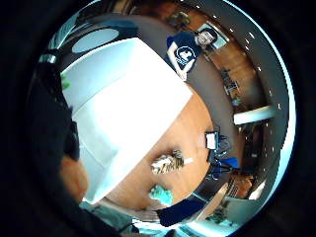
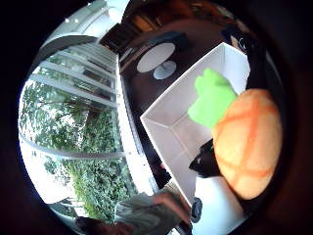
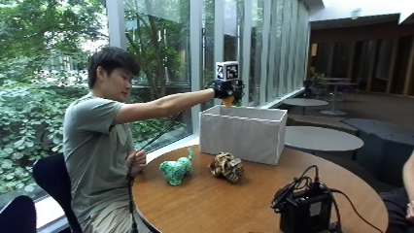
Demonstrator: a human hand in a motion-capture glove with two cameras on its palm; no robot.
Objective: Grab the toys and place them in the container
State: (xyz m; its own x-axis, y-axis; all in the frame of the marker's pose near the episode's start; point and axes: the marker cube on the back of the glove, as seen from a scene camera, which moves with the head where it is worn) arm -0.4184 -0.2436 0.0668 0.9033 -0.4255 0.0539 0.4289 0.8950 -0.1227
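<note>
One toy, an orange plush carrot (image 2: 247,147), sits in our grip (image 3: 228,90), fingers curled round it above the open white container (image 3: 243,132). Next we let go over it, then fetch the green toy (image 3: 176,170) and striped toy (image 3: 227,166) from the tabletop (image 3: 213,204).

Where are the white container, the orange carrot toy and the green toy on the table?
white container (image 3: 242,133): outside view, on its front wall.
orange carrot toy (image 2: 249,142): thumb side palm view, on its orange body.
green toy (image 3: 175,170): outside view, on its body, on the table beside the brown toy.
</note>
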